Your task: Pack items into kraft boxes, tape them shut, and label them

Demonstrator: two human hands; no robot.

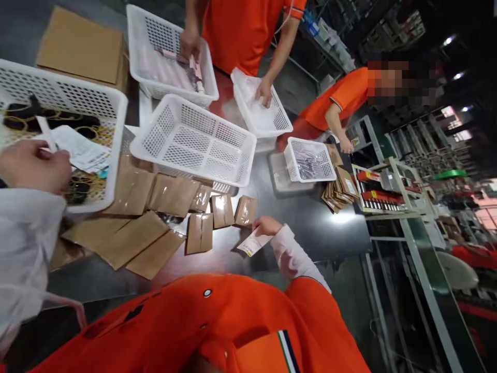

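The right hand (pixel 267 226), pinched closed on a label (pixel 252 244) jutting toward 8 o'clock, long axis 8-to-2, has the nearest packet (pixel 246 210) at 10 o'clock, while the left hand (pixel 34 165) pinches a strip (pixel 46 132) over a basket (pixel 121 119).

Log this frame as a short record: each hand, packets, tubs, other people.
left_hand: left hand over the left basket, pinching a white slip
right_hand: right hand holding a printed label over the metal table
packets: brown packets, flat, in front of the middle basket
tubs: white, lattice-walled
others: two co-workers in orange; the nearer one has a hand in each of two tubs
label_text: too small to read
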